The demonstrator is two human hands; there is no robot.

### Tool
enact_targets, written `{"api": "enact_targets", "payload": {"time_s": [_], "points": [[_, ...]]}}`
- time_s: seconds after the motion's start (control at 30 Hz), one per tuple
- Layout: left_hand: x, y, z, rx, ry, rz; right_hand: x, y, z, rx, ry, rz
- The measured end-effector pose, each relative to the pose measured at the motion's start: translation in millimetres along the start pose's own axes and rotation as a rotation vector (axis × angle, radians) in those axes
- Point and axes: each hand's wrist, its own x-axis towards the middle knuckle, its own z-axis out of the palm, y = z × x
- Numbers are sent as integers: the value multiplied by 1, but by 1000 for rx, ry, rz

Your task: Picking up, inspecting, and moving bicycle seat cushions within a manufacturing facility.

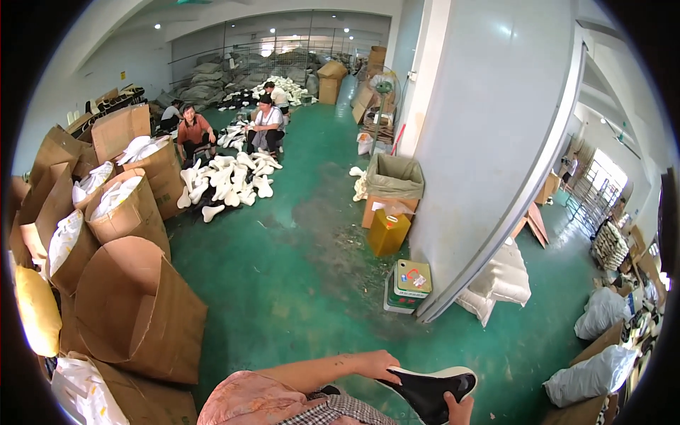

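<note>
A bicycle saddle [429,391], black with a cream rim, is held up at the lower edge of the head view. My left hand [377,365] has its fingers closed round the narrow end. At the wide end, my right hand [460,410] grips the side with the thumb lying on the black face. The lower part of the saddle is cut off by the picture's edge. My left forearm [308,374] reaches across from a pink sleeve.
Open cardboard boxes [180,322] crowd the left. Several people sit beyond them by a heap of cream saddle pieces [230,177]. Right of the middle stand a lined bin box [407,170], a yellow can [388,232], a square tin [411,278] and a grey partition [489,127].
</note>
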Motion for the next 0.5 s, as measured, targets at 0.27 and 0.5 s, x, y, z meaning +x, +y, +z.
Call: {"api": "enact_targets", "payload": {"time_s": [0.27,0.5], "points": [[-20,-28,-41,-319,82,-156,27,-38,33,202,119,-105],[-23,-74,-55,-131,246,85,54,-45,58,291,91,-51]]}}
